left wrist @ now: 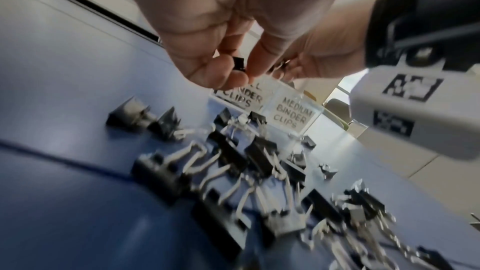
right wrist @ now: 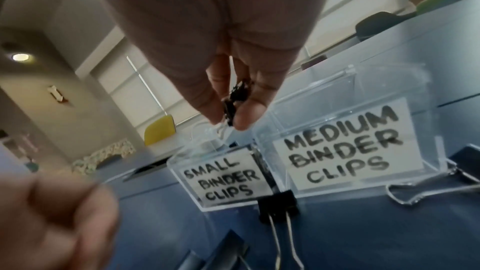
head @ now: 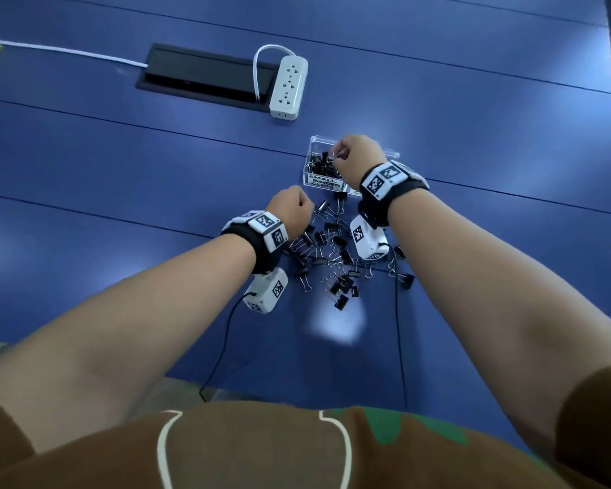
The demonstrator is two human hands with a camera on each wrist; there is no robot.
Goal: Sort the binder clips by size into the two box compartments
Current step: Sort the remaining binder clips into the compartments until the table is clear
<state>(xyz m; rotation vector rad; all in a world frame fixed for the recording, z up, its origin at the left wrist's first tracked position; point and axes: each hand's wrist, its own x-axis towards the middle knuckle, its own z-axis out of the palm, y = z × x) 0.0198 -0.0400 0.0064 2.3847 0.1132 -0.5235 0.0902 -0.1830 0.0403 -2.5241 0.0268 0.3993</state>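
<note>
Loose binder clips (head: 332, 255) crowd the blue table (head: 120, 192) just near the clear box (head: 313, 160), while broad bare tabletop lies left, and a power strip (head: 289, 87) sits well beyond.

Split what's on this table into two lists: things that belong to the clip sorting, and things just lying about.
Belongs to the job:
- clear box, labelled for small and medium binder clips
- loose binder clips on the table
- small clip pinched in the right hand
- left hand and its black clip

Lying about:
- white power strip
- black cable hatch
</note>
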